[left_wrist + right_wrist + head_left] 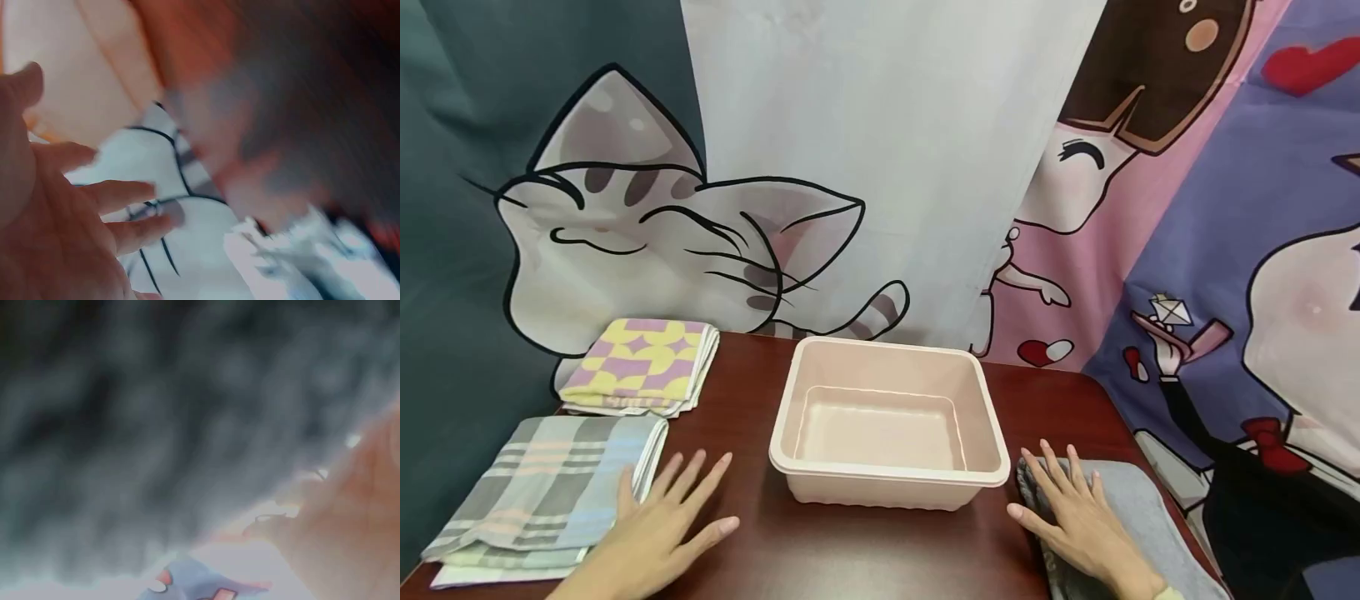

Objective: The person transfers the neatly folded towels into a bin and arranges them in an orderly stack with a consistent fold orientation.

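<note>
Plaid cloth (542,483) lies folded on the left of the surface (835,558), nearer the person than the yellow-and-purple cloth (640,358); gray cloth (1142,500) lies on the right, with the beige bin (880,492) standing between. The left hand (655,533) is beside the plaid cloth's inner edge and the right hand (1082,525) over the gray cloth, fingers spread and grasping nothing; contact is hard to tell. A good hold would probably take every layer together, thumb above and fingers beneath, since pinching only the top could spoil the folds.
</note>
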`<action>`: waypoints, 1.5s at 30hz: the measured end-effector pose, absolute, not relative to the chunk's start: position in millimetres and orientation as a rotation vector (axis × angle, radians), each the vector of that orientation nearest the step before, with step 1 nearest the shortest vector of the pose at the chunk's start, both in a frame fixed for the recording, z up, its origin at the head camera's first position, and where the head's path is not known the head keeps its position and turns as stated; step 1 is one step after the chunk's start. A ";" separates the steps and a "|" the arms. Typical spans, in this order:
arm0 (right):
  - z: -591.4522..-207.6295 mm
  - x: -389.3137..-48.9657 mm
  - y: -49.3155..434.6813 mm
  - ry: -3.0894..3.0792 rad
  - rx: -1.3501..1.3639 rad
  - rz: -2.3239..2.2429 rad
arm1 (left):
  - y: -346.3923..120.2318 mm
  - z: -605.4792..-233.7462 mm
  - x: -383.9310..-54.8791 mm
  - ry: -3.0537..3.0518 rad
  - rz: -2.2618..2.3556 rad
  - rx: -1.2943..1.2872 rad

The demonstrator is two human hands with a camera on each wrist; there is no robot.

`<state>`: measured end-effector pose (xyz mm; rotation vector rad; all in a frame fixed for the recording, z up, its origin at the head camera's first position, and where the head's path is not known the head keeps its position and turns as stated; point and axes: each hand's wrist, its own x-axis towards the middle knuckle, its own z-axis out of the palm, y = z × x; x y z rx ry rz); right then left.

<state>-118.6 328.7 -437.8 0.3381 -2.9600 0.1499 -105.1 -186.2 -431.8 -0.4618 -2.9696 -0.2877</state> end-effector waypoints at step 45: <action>-412.5 -98.9 492.7 -3.049 -0.518 1.312 | 103.5 -409.5 -92.6 -2.971 -0.737 -1.440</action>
